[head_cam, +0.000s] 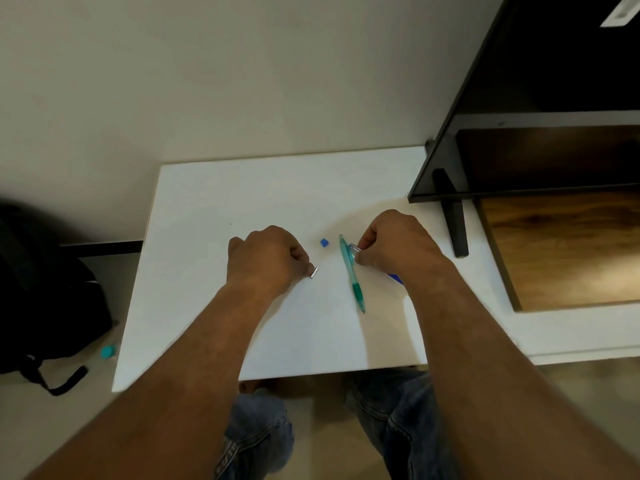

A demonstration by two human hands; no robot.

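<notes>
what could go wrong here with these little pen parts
The small silver piece pinched by the left hand could slip and roll off the white table. The loose blue bit between the hands could get knocked away. The teal pen beside the right hand, which pinches a clear part, may roll if nudged.

Plain off-white wall [207, 81], white table [214, 209], dark shelf unit [540, 119] at right, black backpack [45, 289] on pale floor [69, 420]
</notes>
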